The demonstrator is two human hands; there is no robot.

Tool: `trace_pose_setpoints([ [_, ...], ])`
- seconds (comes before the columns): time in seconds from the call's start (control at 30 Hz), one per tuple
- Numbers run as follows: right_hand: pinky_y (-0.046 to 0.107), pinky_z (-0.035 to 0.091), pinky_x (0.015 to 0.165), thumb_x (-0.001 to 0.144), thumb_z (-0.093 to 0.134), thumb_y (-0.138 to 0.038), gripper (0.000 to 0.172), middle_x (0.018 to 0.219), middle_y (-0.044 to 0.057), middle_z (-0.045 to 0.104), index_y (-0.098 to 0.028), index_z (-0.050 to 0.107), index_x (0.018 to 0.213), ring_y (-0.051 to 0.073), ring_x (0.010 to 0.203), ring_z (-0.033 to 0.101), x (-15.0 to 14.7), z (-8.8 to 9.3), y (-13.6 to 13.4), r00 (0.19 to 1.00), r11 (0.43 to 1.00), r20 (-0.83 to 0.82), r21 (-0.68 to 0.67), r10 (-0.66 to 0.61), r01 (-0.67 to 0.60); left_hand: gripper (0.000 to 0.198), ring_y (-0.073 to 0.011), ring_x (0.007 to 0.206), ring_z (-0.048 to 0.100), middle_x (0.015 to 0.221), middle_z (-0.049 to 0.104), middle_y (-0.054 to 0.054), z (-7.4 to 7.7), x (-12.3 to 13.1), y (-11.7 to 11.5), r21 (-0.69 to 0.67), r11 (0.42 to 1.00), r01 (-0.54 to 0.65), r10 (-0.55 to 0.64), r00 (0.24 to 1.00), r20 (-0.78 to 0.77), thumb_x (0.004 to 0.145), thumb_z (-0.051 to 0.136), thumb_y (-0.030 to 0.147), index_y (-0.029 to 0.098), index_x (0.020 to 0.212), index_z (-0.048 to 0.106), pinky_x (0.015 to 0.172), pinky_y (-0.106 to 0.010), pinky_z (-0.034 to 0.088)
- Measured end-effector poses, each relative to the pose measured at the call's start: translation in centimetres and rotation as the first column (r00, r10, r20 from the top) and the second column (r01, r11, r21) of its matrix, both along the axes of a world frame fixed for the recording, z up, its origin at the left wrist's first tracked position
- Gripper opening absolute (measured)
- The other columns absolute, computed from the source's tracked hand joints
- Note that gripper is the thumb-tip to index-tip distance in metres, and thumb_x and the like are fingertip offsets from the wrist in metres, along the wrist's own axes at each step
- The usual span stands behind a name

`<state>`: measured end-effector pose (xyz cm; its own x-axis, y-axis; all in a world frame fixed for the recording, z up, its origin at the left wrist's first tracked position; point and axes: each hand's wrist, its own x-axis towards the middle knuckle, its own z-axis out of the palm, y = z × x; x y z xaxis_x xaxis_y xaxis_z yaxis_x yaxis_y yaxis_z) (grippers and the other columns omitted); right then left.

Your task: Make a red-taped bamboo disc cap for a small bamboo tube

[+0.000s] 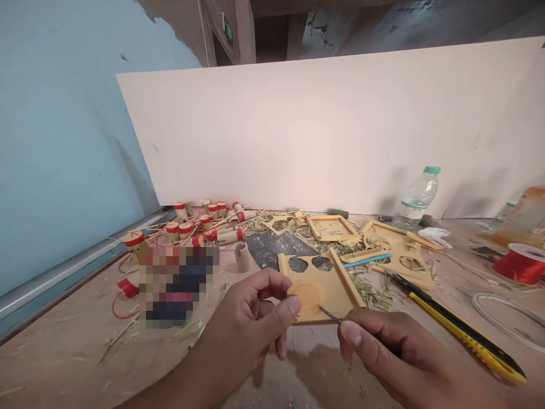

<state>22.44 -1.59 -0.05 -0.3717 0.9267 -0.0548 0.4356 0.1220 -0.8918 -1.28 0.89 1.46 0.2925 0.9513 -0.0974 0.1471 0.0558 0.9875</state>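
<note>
A thin round yellow disc [314, 291], marked with a curved line, is pinched at its left side between the thumb and fingers of my left hand [259, 312]. In my right hand [383, 346] is a slim pointed metal blade [329, 314], its tip at the disc's lower right edge. Its handle is hidden by my fingers. Right behind the disc is a yellow board [336, 289] with raised edges and round cut-outs. A yellow and black utility knife [464, 329] lies to the right of my right hand.
Several bamboo tubes with red bands [172, 232] and red cord lie at the left. Beyond the board are shavings, a dark slab [272, 250] and cut yellow frames [332, 228]. A plastic bottle [419, 199] and red thread spool [518, 264] stand right. A white panel [298, 130] rises behind.
</note>
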Motion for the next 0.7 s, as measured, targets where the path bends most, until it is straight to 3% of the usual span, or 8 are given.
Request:
trace_pose_setpoints([
  [0.3, 0.026, 0.036, 0.061, 0.103, 0.046, -0.077, 0.06, 0.072, -0.004, 0.043, -0.025, 0.055, 0.074, 0.018, 0.068, 0.044, 0.18, -0.19, 0.03, 1.0, 1.0, 0.014, 0.004, -0.014, 0.014, 0.04, -0.008, 0.04, 0.047, 0.053, 0.058, 0.007, -0.09, -0.09, 0.12, 0.006, 1.0, -0.007, 0.007, 1.0, 0.013, 0.086, 0.078, 0.053, 0.02, 0.101, 0.062, 0.038, -0.014, 0.03],
  [0.7, 0.027, 0.033, 0.063, 0.102, 0.049, -0.078, 0.061, 0.072, -0.005, 0.041, -0.025, 0.051, 0.073, 0.018, 0.069, 0.04, -0.11, -0.28, -0.01, 0.999, 0.998, -0.033, -0.053, 0.014, -0.016, 0.035, -0.0051, 0.038, 0.034, 0.049, 0.057, 0.007, 0.29, -0.04, -0.11, 0.008, 1.0, -0.008, 0.008, 1.0, 0.013, 0.09, 0.075, 0.051, 0.019, 0.1, 0.064, 0.037, -0.013, 0.026],
])
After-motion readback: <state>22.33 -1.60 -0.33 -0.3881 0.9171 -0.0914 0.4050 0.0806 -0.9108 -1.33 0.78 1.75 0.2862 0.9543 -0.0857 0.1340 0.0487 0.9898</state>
